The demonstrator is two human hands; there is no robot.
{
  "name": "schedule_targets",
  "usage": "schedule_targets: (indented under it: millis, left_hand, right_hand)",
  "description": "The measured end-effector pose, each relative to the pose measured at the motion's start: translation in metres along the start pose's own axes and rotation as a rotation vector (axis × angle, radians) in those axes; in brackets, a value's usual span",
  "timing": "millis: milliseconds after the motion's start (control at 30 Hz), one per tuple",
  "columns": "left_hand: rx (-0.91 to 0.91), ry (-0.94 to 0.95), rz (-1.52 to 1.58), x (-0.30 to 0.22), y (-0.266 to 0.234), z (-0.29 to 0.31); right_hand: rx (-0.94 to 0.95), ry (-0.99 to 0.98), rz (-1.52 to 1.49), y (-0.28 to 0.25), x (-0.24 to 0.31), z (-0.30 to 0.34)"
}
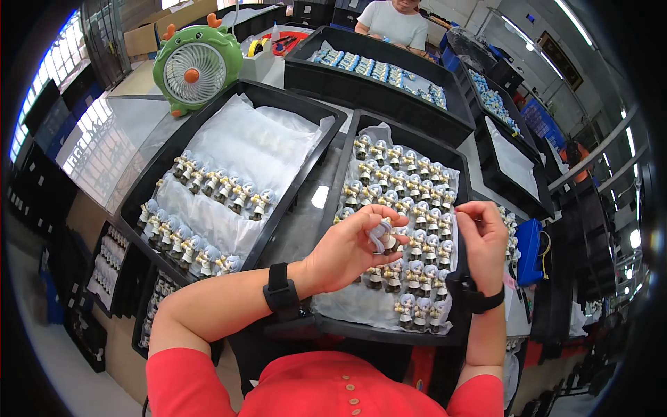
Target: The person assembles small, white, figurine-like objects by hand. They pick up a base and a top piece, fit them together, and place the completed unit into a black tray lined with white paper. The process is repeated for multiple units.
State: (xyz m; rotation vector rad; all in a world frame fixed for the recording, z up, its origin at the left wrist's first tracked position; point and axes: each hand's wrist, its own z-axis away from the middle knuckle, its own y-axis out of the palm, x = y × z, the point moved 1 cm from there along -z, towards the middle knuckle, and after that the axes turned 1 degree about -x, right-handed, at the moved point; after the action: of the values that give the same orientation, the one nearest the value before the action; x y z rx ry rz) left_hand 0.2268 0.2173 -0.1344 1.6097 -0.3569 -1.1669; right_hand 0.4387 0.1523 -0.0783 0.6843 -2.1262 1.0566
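Note:
My left hand (345, 251) holds a small figurine (384, 240) with pale grey-blue hair between thumb and fingers, above the right black tray (389, 329). Beneath it lie rows of similar figurines (415, 274) with pale hair, white clothes and dark feet, on white sheeting. My right hand (485, 233) is at that tray's right edge, thumb and index finger pinched together; what they grip, if anything, is too small to make out. To the left, another black tray (310, 170) holds two rows of these figurines (221, 186) on a white sheet.
A green animal-shaped fan (196, 69) stands at the back left. Behind the trays, a large black tray (389, 115) contains blue-and-white pieces, with a person (399, 24) beyond it. More trays stand at the right, beside a blue bin (531, 251).

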Motion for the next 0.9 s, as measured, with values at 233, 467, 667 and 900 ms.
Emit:
schedule_targets:
  millis: [233, 467, 667, 900]
  left_hand:
    - [-0.005, -0.018, 0.056, -0.003, -0.002, -0.004]
    - [0.067, -0.029, 0.087, -0.002, -0.003, -0.005]
    - [-0.006, 0.009, 0.062, -0.004, -0.009, -0.003]
    - [0.012, 0.079, -0.046, 0.002, -0.002, -0.002]
  right_hand:
    - [0.018, 0.289, 0.305, -0.087, -0.123, 0.005]
    - [-0.058, -0.107, 0.539, -0.082, -0.115, 0.001]
    - [0.292, 0.038, 0.032, 0.01, 0.025, 0.002]
    - [0.349, -0.223, 0.075, 0.063, 0.039, 0.012]
